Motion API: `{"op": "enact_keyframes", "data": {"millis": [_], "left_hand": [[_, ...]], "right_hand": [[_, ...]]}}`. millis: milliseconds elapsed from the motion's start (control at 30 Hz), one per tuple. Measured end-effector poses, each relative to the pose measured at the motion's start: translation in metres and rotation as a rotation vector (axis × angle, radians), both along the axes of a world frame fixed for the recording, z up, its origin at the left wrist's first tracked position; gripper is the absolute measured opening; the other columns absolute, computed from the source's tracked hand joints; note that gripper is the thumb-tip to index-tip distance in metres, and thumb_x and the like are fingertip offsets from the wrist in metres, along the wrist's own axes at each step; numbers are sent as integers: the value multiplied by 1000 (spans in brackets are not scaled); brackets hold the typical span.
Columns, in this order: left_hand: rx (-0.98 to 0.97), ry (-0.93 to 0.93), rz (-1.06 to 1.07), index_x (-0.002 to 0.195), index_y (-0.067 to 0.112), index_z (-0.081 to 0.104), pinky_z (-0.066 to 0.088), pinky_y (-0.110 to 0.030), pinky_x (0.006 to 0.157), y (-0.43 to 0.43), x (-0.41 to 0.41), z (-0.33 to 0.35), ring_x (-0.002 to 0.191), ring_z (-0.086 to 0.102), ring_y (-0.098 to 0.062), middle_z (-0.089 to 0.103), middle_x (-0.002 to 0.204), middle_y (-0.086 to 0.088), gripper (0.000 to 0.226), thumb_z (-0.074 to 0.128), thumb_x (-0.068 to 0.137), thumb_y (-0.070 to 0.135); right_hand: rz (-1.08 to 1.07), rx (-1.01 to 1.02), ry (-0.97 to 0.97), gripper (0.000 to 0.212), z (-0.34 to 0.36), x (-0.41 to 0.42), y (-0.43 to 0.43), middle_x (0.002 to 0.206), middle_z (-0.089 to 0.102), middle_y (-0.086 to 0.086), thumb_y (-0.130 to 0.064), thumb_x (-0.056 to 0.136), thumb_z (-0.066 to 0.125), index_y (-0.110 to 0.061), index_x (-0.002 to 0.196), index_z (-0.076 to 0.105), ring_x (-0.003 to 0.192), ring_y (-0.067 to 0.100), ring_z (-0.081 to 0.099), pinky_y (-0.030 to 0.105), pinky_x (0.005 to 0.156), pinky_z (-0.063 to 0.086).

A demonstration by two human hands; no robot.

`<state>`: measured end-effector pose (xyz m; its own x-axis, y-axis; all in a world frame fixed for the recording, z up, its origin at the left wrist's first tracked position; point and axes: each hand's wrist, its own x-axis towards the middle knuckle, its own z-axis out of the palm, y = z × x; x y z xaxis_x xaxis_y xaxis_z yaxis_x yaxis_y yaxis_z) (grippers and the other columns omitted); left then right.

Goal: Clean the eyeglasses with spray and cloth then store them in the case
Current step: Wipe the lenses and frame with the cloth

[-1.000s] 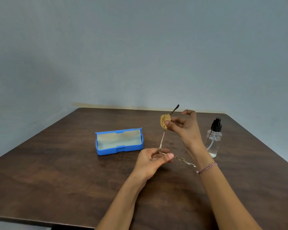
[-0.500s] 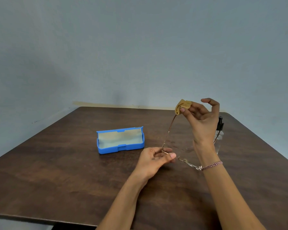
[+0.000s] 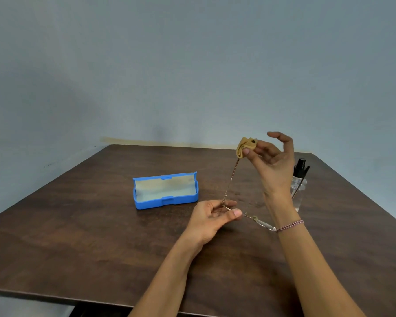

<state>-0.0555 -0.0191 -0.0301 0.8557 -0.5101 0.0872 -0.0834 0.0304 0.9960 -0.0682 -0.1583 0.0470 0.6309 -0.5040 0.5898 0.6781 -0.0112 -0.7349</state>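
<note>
Currently, the left hand [image 3: 212,216] pinches the glasses [image 3: 231,180] by the frame. The right hand [image 3: 272,167] pinches the cloth [image 3: 244,146] around one temple tip.

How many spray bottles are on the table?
1. The spray bottle stands near the right edge of the table, partly hidden behind the right hand; no other is visible.
</note>
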Motion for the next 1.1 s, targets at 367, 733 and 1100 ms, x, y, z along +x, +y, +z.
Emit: {"op": "enact_keyframes", "data": {"millis": [367,733,1100], "left_hand": [[-136,19,42,116,14,61,53,-21,85,0,2,0,95,68,-7,74,97,1,36,69,82,15],[-166,-7,139,102,20,66,51,-30,92,0,6,-5,100,67,-12,74,98,-1,25,73,78,17],[-184,-48,170,97,21,68,52,-28,91,1,5,-2,96,68,-8,74,93,3,20,72,78,15]], "right_hand": [[285,-314,347,48,-15,11,-6,84,74,10,-10,58,81,-16,92,47,79,22,67,36,81,52],[342,-565,441,44,-20,10,2,79,71,1,3,66,80,-14,93,50,79,17,69,24,75,55],[383,-546,452,44,-24,13,4,85,67,5,6,67,78,-15,91,48,78,13,67,27,72,55]]}}
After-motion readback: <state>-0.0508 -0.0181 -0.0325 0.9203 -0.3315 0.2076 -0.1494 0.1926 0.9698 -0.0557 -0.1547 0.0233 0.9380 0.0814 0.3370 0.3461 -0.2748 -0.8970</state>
